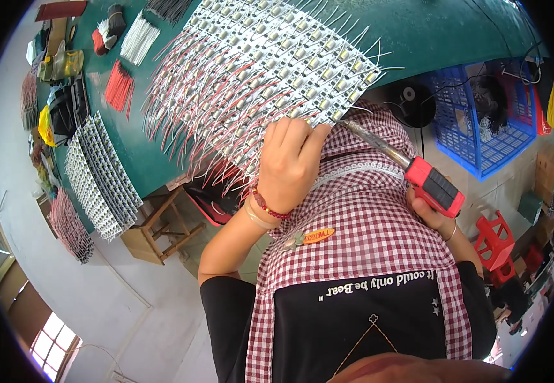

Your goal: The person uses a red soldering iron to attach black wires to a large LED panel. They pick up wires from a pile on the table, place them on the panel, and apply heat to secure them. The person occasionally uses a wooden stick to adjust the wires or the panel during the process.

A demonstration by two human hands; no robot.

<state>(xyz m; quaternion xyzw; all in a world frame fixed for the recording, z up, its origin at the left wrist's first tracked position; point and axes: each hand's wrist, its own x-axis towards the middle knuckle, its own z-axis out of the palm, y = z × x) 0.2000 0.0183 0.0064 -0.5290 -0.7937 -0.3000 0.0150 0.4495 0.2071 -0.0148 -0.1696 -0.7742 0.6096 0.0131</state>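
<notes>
A large white panel of small circuit boards (290, 60) lies at the near edge of the green table, with red and white wires sticking out along its sides. My left hand (290, 156) rests at the panel's near edge, fingers bent and pinched together; what they grip is hidden under them. My right hand (427, 212) is closed around the red and black handle of a soldering gun (431, 186). Its metal barrel points up and left, and the tip is at the panel's near right corner, just right of my left fingertips. Whether the tip touches the panel I cannot tell.
On the green table (430, 29) to the left lie bundles of red wires (119, 88) and white wires (140, 38), plus stacked circuit panels (103, 175). A blue plastic crate (481, 121) stands right, beyond a red stool (495, 241). A wooden stool (162, 226) stands left.
</notes>
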